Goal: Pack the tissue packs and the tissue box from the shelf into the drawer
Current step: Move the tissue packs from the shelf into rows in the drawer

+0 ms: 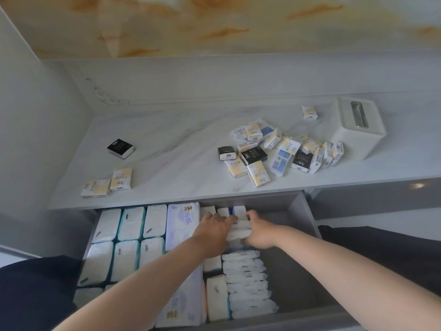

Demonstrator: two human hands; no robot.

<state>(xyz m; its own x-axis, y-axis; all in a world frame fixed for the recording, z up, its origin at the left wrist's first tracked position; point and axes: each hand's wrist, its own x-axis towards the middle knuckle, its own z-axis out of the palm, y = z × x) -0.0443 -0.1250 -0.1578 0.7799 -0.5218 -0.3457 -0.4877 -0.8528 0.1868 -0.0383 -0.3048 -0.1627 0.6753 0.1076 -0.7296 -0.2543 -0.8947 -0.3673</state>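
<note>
currently | left hand and right hand curled round a bundle of tissue packs, far middle of drawer | tissue box and loose pile on shelf, far right | risk: bundle may splay and tip over if the squeeze loosens

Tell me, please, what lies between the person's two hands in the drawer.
The head view shows a stack of small white tissue packs between the left hand and the right hand, which grip it inside the drawer.
</note>
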